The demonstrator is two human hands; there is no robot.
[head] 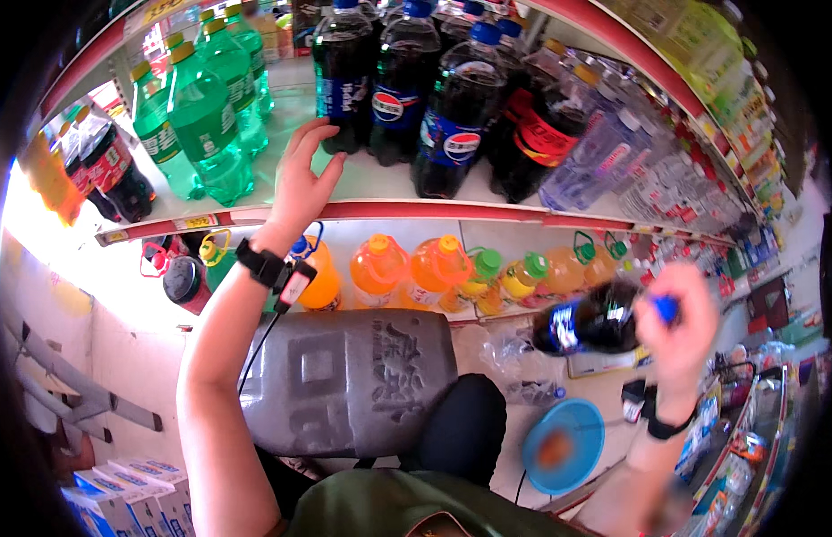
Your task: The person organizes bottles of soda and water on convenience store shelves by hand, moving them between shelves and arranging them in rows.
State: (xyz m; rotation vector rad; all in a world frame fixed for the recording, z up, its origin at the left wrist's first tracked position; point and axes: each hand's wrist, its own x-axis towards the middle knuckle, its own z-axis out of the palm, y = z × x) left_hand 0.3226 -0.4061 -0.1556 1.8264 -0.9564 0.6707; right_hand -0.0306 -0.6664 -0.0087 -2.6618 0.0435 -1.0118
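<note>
My left hand [307,171] is on the upper shelf with its fingers spread, the fingertips at the base of a dark Pepsi bottle [342,80]. Several more blue-capped Pepsi bottles [456,124] stand just right of it, and green soda bottles [208,127] stand to its left. Out to the right, my right hand [681,315], a little blurred, grips another Pepsi bottle [590,322] by its blue-capped neck. That bottle lies nearly level in the air, its base towards the left. Both wrists wear black straps with small devices.
Below the red shelf edge [389,211] stand large orange drink bottles [379,268]. A grey padded seat or case [349,382] is before me, by my knee. A blue basin [563,446] and wrapped bottles [523,366] lie on the floor at right. Cartons [134,497] sit lower left.
</note>
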